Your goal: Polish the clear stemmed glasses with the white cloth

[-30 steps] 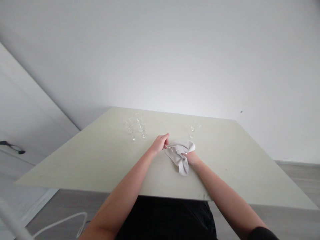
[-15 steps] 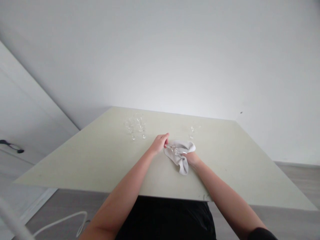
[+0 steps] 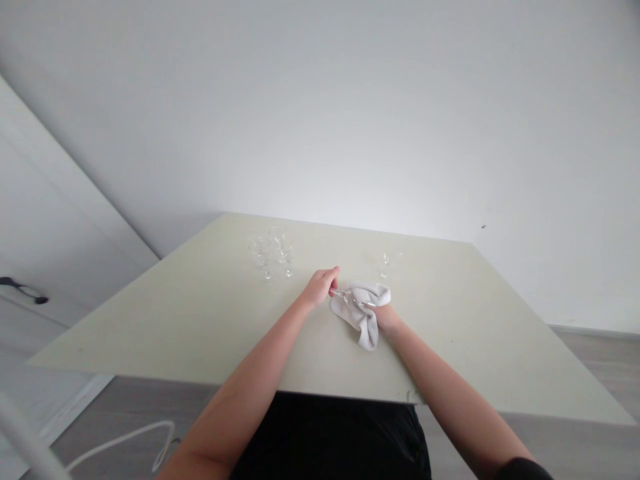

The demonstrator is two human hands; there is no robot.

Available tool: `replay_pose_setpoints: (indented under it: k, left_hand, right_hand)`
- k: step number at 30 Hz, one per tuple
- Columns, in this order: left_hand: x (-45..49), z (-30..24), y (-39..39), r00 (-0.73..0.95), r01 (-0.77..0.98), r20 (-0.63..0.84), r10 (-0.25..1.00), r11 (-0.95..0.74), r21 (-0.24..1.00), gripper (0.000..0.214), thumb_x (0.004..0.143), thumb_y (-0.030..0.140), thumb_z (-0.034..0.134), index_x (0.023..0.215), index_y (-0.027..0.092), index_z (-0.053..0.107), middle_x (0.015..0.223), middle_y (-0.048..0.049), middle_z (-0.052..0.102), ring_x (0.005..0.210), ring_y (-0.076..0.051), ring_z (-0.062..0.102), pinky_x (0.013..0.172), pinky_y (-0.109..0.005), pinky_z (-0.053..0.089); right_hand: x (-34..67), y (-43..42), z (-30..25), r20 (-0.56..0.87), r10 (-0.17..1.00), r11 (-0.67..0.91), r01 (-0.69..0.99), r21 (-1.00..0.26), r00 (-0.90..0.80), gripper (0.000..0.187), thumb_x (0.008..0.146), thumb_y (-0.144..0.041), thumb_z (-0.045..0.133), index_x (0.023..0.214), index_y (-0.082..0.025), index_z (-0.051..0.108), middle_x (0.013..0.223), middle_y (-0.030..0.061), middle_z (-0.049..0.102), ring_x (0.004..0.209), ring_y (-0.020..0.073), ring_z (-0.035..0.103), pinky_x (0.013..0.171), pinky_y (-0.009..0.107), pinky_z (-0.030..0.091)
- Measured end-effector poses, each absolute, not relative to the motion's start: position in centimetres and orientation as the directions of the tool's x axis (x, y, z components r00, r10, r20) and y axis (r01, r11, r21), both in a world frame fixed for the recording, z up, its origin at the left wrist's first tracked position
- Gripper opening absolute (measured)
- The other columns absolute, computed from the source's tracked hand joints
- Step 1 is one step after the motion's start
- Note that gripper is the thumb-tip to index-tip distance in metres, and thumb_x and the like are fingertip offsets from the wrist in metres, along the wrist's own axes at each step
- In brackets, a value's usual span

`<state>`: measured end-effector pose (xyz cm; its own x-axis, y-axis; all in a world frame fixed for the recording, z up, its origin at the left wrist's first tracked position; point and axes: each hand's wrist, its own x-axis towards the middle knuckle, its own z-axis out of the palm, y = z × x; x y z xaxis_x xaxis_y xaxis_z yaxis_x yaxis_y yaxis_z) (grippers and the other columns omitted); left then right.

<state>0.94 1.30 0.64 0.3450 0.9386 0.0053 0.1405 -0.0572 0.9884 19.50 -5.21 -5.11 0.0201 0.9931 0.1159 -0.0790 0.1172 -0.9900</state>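
Observation:
My left hand (image 3: 321, 287) is closed on the foot end of a clear stemmed glass (image 3: 345, 295), which lies tilted sideways toward the right. A whitish cloth (image 3: 369, 327) wraps around the glass's bowl, and its loose end hangs down toward the table. Most of my right hand (image 3: 385, 316) is hidden behind and inside the cloth, closed on it around the bowl. Only the wrist side of that hand shows. Both hands are above the middle of the table, close together.
Several clear stemmed glasses (image 3: 275, 250) stand in a group on the pale table (image 3: 200, 320), left of my hands. Another clear glass (image 3: 385, 263) stands beyond the cloth on the right. A wall (image 3: 320, 120) borders the far edge. A white cable (image 3: 125, 437) runs low at left.
The cloth has shifted slightly on the glass and its fold now covers more of the bowl. Both hands keep nearly the same place and grip.

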Motion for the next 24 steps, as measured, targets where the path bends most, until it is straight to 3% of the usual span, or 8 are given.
replay_pose_setpoints:
  k: [5, 10, 16, 24]
  left_hand:
    - [0.8, 0.5, 1.6, 0.332, 0.130, -0.001, 0.943, -0.045, 0.991, 0.051, 0.090, 0.047, 0.042, 0.049, 0.018, 0.049, 0.040, 0.0013, 0.045, 0.039, -0.009, 0.039, 0.047, -0.024, 0.028]
    - [0.6, 0.4, 1.8, 0.321, 0.151, -0.035, 0.947, -0.014, 0.988, 0.052, 0.089, 0.050, 0.043, 0.050, 0.017, 0.050, 0.038, 0.0014, 0.044, 0.036, -0.008, 0.036, 0.045, -0.024, 0.025]
    - [0.5, 0.2, 2.0, 0.329, 0.150, -0.079, 0.941, 0.030, 0.988, 0.052, 0.089, 0.051, 0.043, 0.050, 0.017, 0.050, 0.038, 0.0009, 0.045, 0.034, -0.008, 0.036, 0.043, -0.023, 0.024]
    - [0.6, 0.1, 2.0, 0.351, 0.133, -0.119, 0.929, 0.076, 0.988, 0.052, 0.089, 0.051, 0.042, 0.051, 0.017, 0.051, 0.039, 0.0011, 0.044, 0.034, -0.008, 0.037, 0.042, -0.023, 0.022]
  right_hand:
    - [19.1, -5.0, -4.9, 0.166, 0.986, 0.165, -0.022, -0.986, -0.030, 0.053, 0.062, -0.060, 0.080, 0.098, -0.021, 0.075, 0.105, 0.0120, 0.076, 0.111, 0.0356, 0.066, 0.108, 0.056, 0.041]
    - [18.9, -5.1, -4.1, 0.177, 0.978, 0.180, 0.017, -0.984, -0.107, 0.050, 0.068, -0.053, 0.078, 0.106, -0.021, 0.074, 0.102, 0.0091, 0.077, 0.111, 0.0312, 0.066, 0.109, 0.052, 0.041]
    - [19.1, -5.9, -3.3, 0.119, 0.959, 0.112, -0.044, -0.993, -0.257, 0.053, 0.062, -0.041, 0.085, 0.110, -0.021, 0.073, 0.105, 0.0084, 0.076, 0.112, 0.0315, 0.066, 0.105, 0.049, 0.047]
    - [18.8, -5.5, -4.6, -0.068, 0.995, -0.080, -0.191, -0.978, -0.066, 0.042, 0.066, -0.047, 0.076, 0.100, -0.022, 0.073, 0.101, 0.0073, 0.077, 0.106, 0.0315, 0.069, 0.101, 0.049, 0.051]
